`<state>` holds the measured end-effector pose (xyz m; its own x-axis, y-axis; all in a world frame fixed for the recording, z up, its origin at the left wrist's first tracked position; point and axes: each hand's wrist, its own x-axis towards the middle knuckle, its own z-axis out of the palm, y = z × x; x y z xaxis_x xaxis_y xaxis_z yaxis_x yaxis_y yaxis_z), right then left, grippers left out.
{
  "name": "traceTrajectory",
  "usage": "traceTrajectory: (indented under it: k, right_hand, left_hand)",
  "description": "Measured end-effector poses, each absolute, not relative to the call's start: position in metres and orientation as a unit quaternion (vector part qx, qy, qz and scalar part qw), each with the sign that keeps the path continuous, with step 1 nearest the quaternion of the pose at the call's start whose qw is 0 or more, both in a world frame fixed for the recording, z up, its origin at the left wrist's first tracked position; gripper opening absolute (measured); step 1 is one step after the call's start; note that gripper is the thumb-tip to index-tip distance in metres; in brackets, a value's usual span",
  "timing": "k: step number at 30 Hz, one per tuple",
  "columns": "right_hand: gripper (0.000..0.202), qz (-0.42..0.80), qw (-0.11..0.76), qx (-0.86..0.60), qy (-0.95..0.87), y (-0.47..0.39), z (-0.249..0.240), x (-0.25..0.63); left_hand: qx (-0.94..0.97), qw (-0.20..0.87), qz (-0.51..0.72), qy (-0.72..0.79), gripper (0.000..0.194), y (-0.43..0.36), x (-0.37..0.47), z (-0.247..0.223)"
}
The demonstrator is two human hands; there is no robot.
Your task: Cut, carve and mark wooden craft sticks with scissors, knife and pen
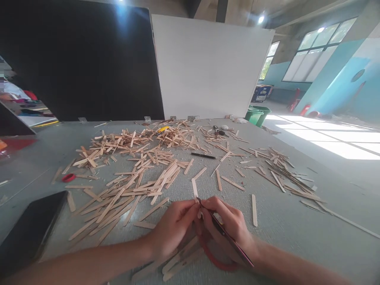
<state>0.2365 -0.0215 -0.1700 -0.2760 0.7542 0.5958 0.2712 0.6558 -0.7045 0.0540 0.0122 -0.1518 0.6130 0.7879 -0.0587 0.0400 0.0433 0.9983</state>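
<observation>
My left hand (175, 223) is closed in a pinch on the near end of a thin wooden craft stick (194, 187). That stick points away from me, and another stick meets its far end at an angle. Close beside it, my right hand (230, 221) is closed around a slim dark pointed tool (234, 243), possibly a craft knife. The tool's tip touches or nearly touches the stick at my left fingertips; the exact contact is hidden. Below my right hand lies a red ring (218, 263), partly covered. Several craft sticks (172, 271) lie under my wrists.
Heaped craft sticks (118, 144) cover the grey table's left and back; more lie at right (279, 180). A black pen (203, 155) lies mid-table. At left are a red tape roll (69, 177) and dark flat device (32, 225). Black (103, 59) and white panels (208, 67) stand behind.
</observation>
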Motion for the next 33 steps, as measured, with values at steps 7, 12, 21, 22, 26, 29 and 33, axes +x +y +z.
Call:
traceTrajectory:
  k: [7,12,21,22,26,29,33]
  right_hand:
    - [0.008,0.359,0.531,-0.338,-0.689,-0.021,-0.177,0.236]
    - [0.011,0.374,0.531,-0.350,-0.675,-0.020,-0.182,0.239]
    - [0.012,0.243,0.487,-0.345,-0.765,-0.020,-0.175,0.242]
    - [0.011,0.248,0.489,-0.348,-0.761,-0.020,-0.175,0.242]
    - [0.009,0.269,0.489,-0.344,-0.756,-0.020,-0.179,0.243]
    - [0.011,0.280,0.491,-0.336,-0.754,-0.019,-0.180,0.244]
    - [0.010,0.302,0.498,-0.343,-0.737,-0.020,-0.178,0.244]
  left_hand:
    - [0.610,0.656,0.308,0.320,0.047,0.014,0.055,-0.148]
    - [0.601,0.667,0.307,0.314,0.050,0.015,0.055,-0.148]
    - [0.595,0.681,0.288,0.315,0.047,0.017,0.052,-0.152]
    - [0.595,0.682,0.286,0.315,0.047,0.017,0.051,-0.153]
    - [0.598,0.684,0.276,0.315,0.047,0.020,0.048,-0.154]
    - [0.600,0.685,0.268,0.315,0.048,0.022,0.045,-0.155]
    - [0.608,0.672,0.270,0.325,0.049,0.021,0.046,-0.153]
